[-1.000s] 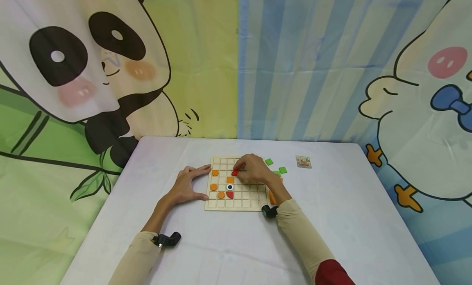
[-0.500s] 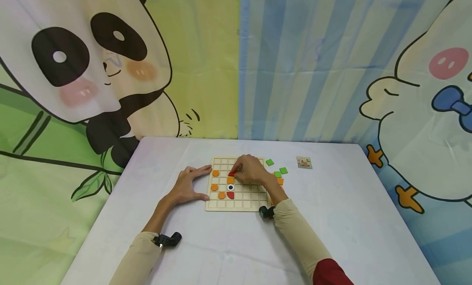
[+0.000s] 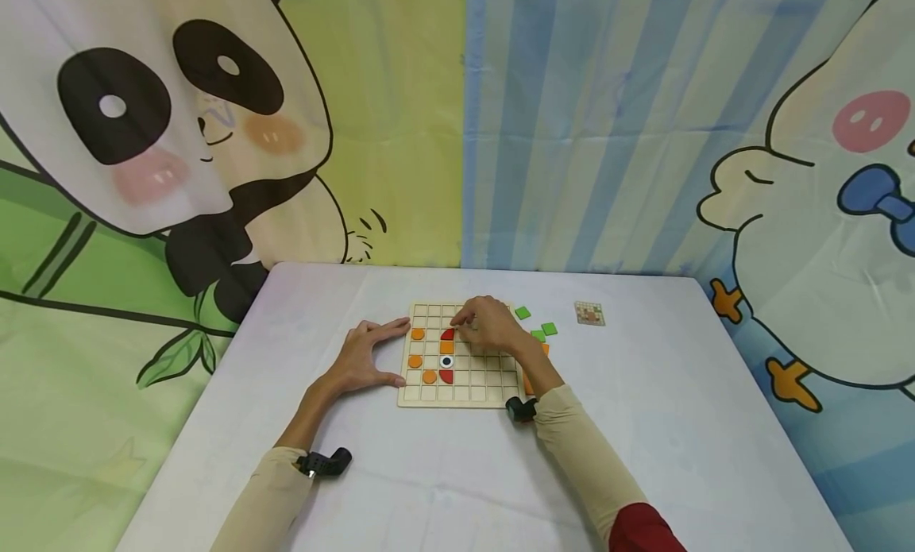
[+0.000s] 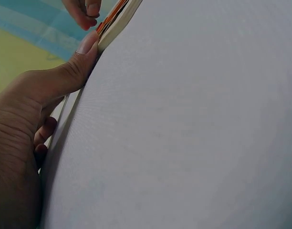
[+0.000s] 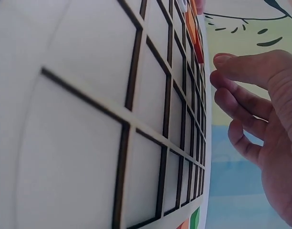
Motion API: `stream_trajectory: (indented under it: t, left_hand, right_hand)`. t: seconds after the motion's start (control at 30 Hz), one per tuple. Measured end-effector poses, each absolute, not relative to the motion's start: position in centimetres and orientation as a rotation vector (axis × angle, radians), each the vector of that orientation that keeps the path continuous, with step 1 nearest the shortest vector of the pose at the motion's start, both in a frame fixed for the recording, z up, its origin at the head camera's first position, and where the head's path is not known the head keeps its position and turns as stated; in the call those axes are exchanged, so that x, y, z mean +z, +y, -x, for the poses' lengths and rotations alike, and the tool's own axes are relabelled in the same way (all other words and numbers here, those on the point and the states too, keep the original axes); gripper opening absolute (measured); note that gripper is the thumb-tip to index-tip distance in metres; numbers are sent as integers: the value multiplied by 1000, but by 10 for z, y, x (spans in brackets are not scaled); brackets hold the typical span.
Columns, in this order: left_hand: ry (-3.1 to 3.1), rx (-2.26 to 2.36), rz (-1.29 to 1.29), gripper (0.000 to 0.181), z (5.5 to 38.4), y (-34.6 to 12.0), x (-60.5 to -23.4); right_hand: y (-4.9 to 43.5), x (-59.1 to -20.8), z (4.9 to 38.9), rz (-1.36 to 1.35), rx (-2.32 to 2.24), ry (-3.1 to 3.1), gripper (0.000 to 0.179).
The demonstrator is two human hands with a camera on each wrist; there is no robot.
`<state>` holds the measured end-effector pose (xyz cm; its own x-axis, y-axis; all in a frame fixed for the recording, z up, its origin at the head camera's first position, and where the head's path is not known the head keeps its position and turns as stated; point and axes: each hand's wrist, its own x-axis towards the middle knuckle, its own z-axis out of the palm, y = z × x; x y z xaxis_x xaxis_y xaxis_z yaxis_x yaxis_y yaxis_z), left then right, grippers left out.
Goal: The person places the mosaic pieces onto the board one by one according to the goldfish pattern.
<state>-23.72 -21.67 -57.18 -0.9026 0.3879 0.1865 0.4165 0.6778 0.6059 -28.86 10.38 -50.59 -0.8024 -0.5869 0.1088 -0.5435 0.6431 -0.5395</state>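
A pale wooden grid board point(image 3: 486, 393) lies on the table. My left hand point(image 3: 355, 361) rests at its left edge, thumb and index finger spread and touching the rim; the left wrist view shows the thumb point(image 4: 72, 71) along the board's side. Over the board is my right hand point(image 3: 489, 326), fingers loosely bent, with nothing seen between them; in the right wrist view the fingertips stand apart from the board. Just left of those fingertips a red quarter-round piece point(image 3: 448, 334) sits in a cell. Below it in the same column are an orange square point(image 3: 446, 348), a white-and-black eye piece point(image 3: 446, 361) and another red piece point(image 3: 446, 376).
Orange discs point(image 3: 415, 362) occupy cells on the board's left side. Green squares point(image 3: 548, 329) and orange pieces point(image 3: 528, 384) lie off its right edge, partly behind the right arm. A small patterned card point(image 3: 589, 313) is farther right. Curtains stand behind the white table point(image 3: 443, 472).
My right hand has moved the red piece left into the cell above the orange square, then let go and lifted slightly away. The left hand has stayed at the board's edge.
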Motion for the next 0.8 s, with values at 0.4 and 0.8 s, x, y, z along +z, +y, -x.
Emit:
stream_trajectory:
  t: [0.4,0.8]
  left_hand:
    - [-2846,-1036,685,112,238,-217,-572]
    - [-2829,-1034,695,111,239,-218,-575]
  right_hand:
    - [98,-512,291,995,-905,2750,22]
    - [89,-514,292,1011,-814,2740,14]
